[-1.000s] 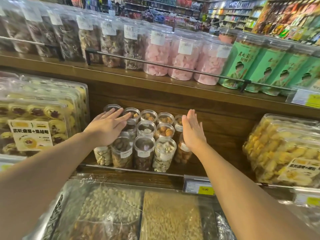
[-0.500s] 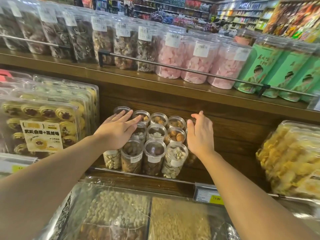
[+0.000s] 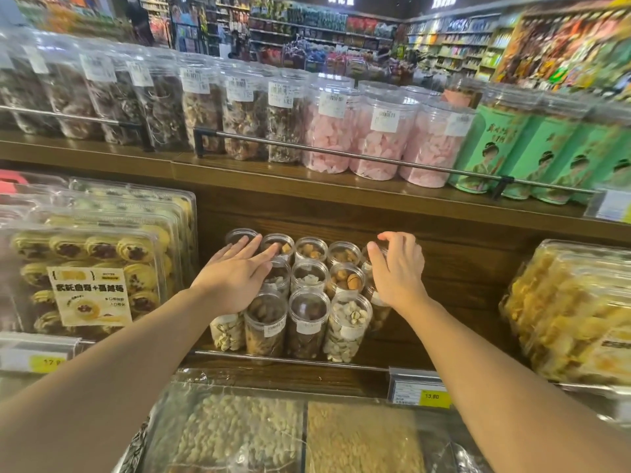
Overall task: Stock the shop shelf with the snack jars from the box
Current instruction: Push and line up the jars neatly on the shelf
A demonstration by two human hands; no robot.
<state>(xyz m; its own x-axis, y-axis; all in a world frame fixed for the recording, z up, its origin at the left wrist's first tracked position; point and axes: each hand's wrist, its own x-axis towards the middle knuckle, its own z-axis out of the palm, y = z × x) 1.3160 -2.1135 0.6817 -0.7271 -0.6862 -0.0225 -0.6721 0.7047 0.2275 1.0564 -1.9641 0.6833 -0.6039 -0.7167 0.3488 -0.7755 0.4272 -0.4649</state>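
Note:
Several small clear snack jars (image 3: 309, 308) of nuts stand in tight rows on the wooden lower shelf (image 3: 444, 339). My left hand (image 3: 235, 281) lies flat, fingers straight, on the lids of the left-hand jars. At the right side of the group, my right hand (image 3: 397, 271) curls its fingers and thumb round the top of a back right jar (image 3: 367, 264), most of which it hides. The box is not in view.
Packs of egg tarts (image 3: 88, 268) flank the jars on the left, and packs of yellow snacks (image 3: 573, 319) on the right. A metal rail (image 3: 290, 360) runs along the shelf front. Large jars (image 3: 375, 138) and green tins (image 3: 491, 148) fill the upper shelf. Covered nut bins (image 3: 239, 435) lie below.
My right hand went from flat beside the jars to curled round a back right jar. My left hand stayed flat on the lids. The view drifted left and up.

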